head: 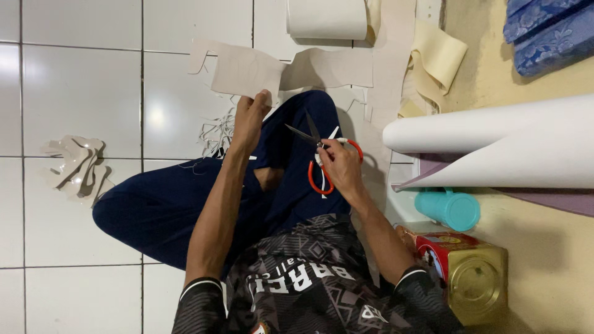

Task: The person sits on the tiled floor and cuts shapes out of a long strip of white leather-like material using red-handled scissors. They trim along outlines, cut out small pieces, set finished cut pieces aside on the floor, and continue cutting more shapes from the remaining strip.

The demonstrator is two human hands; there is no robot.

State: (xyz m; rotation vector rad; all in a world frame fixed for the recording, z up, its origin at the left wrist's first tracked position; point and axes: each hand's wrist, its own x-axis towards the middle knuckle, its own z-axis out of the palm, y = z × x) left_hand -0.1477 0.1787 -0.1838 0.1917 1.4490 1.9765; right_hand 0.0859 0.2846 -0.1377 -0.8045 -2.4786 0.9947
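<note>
Pinching the beige sheet piece [244, 71] at its near edge, the left hand [250, 120] holds it up; the right hand [340, 167] grips red-handled scissors [318, 154], blades apart, pointing toward the sheet.

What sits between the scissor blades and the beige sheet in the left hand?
Head view: only the person's dark blue trouser leg shows between the open scissors and the beige sheet that the left hand pinches; blades and sheet are apart.
</note>
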